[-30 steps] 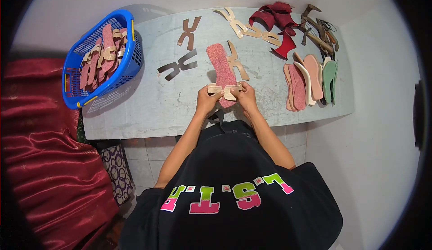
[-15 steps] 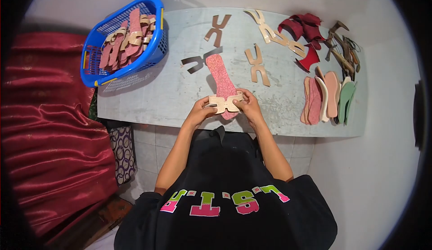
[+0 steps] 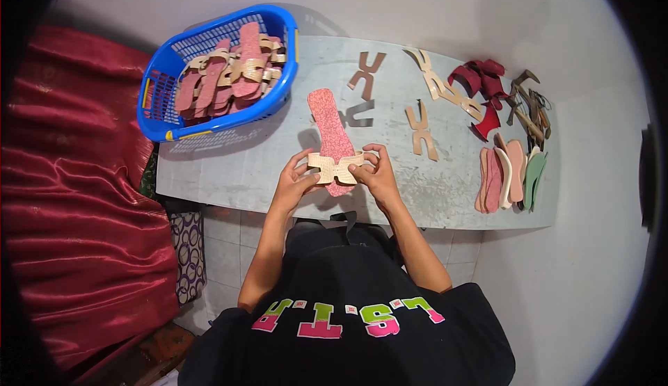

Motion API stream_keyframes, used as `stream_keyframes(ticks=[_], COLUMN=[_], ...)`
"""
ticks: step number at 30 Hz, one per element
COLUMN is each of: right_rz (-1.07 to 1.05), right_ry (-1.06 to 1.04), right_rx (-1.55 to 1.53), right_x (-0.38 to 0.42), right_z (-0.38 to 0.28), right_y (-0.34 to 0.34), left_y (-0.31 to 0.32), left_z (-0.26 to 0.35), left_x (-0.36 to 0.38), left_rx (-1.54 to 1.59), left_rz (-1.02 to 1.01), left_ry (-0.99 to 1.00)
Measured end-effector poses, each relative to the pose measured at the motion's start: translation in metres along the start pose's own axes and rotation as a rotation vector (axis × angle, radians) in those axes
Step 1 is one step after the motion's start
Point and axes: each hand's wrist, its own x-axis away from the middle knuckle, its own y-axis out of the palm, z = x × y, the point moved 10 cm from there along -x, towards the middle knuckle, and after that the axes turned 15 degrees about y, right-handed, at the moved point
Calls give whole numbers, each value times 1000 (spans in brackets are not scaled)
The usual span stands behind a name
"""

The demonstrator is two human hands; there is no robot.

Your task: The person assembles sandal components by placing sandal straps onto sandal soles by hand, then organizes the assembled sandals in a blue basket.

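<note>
A sandal with a pink speckled insole [image 3: 330, 119] and a cream textured strap [image 3: 338, 169] is held over the near side of the table, its long end pointing away from me. My left hand [image 3: 295, 183] is closed on the strap's left side, thumb on top. On the strap's right side, my right hand [image 3: 376, 176] pinches with its thumb pressed onto the strap. The undersides of the strap and insole are hidden. Just beyond the insole lies a dark H-shaped strap piece [image 3: 361, 113], partly covered by it.
A blue basket [image 3: 161, 135] at the left holds several pink sandals. Brown [image 3: 366, 76] and beige strap pieces [image 3: 420, 130] lie farther back. Dark red pieces [image 3: 480, 80], hand tools [image 3: 530, 111] and stacked insoles [image 3: 515, 170] sit at the right. A red curtain [image 3: 90, 177] hangs left.
My view has shifted, so the basket and table pieces appear farther right and lower. Relative to the table, both hands and the sandal have moved left. Both hands keep their hold on the strap.
</note>
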Motion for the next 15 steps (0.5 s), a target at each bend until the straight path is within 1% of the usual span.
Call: stream_keyframes(ticks=[2,4,6,8,10,14,15], right_rz=[-16,-28,-35,-51,-76,-121,-118], right_ry=[-21,-40,-131,-132,-203,-277,-245], right_rx=[9,17,13,32,114,147,115], right_x=[-3,-6,-9,-16,-23,-58,-68], right_z=[-6,-11,-21,-27,-40,-55,-56], right_y=[34,69,108,145,183,248,262], left_y=[-23,-54,-84,-111,-140,-192,-204], left_z=[30,50,75,104,127,174,187], left_x=[-1,-3,-6,-9,-16,-36,-44], left_rx=[18,25,31,-12,-20,13,-3], left_rz=[8,12,13,18,20,31,31], left_ry=[82,95,105,137,158,220,234])
